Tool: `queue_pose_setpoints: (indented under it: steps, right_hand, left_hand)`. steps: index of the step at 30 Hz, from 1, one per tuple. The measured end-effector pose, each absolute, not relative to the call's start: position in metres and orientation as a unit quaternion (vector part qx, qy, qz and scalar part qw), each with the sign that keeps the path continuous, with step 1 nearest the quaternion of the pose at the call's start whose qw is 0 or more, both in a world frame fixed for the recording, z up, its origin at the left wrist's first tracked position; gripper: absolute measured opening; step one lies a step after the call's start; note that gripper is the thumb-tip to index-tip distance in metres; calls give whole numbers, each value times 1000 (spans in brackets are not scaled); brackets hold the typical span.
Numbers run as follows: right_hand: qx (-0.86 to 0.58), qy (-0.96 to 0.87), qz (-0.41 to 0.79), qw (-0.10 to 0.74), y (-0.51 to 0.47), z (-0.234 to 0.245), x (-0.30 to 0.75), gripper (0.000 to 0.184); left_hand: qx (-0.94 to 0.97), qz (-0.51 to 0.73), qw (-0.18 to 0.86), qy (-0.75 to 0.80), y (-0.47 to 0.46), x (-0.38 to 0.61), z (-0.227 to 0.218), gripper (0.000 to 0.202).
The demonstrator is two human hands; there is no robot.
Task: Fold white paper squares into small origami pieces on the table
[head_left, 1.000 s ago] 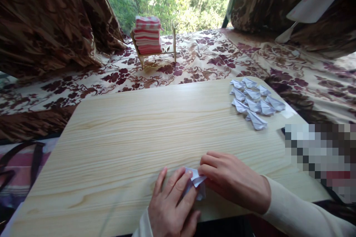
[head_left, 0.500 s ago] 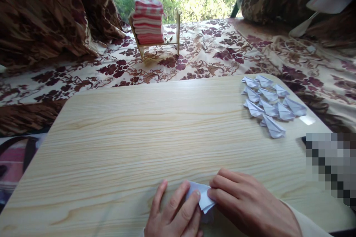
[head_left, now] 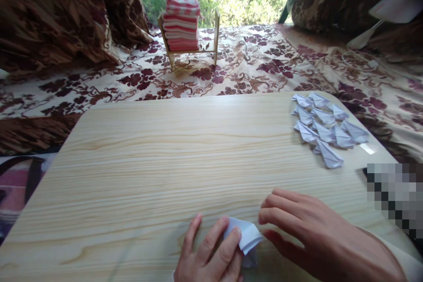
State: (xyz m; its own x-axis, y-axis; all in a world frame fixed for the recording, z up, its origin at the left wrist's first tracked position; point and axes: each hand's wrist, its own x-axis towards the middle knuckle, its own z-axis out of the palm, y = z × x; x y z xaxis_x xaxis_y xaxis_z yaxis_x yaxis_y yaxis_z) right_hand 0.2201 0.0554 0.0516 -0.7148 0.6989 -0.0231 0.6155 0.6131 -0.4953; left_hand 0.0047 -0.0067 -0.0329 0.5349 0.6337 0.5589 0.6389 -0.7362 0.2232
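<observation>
Well to the left of the folded paper (head_left: 250, 234), past the table's (head_left: 139, 167) edge, we picked out a striped pink cloth (head_left: 15, 191) with dark straps across it. Beyond the paper and a little left, there stood a small wooden stand (head_left: 216, 37) with pink-and-white folded towels (head_left: 181, 26) stacked on it.

Just left of the paper, here was the left hand (head_left: 209, 255)! Its fingertips pinned the sheet down against the table; its thumb was mostly hidden, so we could not tell whether the hand had closed on the paper from below.

And the paper itself? Under those fingers, near the table's near side, its layered edges facing right, a thinner layer showing beneath.

Then came the change, and we caught it: just right of the paper, the right hand (head_left: 306, 224), on the flap half a second earlier, had come off. Its fingers were loose and parted, gripping nothing we could see, though we could not tell whether the thumb tip brushed the corner. That meant the left hand alone held the fold in place.

Beyond the paper to the right, the cluster of folded white pieces (head_left: 324, 132) lay just as before. Farther right of the paper, we had a pixelated object (head_left: 393, 198), unreadable.
</observation>
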Motion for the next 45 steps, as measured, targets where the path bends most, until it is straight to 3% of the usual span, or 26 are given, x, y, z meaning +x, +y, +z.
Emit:
queue_pose_setpoints:
  steps: [9,17,36,45]
  right_hand:
    - [-341,-923,165,64,29,62,206,6]
    - [-378,-919,109,21,24,58,200,17]
    - [-356,-927,117,17,27,50,197,8]
    - [-364,-928,82,15,21,52,199,19]
  left_hand:
    - [-849,-365,-29,-381,-7,12,-24,18]
    - [-859,-350,-39,-371,-7,9,-19,24]
    - [-871,-333,-47,-359,-14,8,-16,25]
    - [-867,-341,-48,-361,-14,10,-15,27]
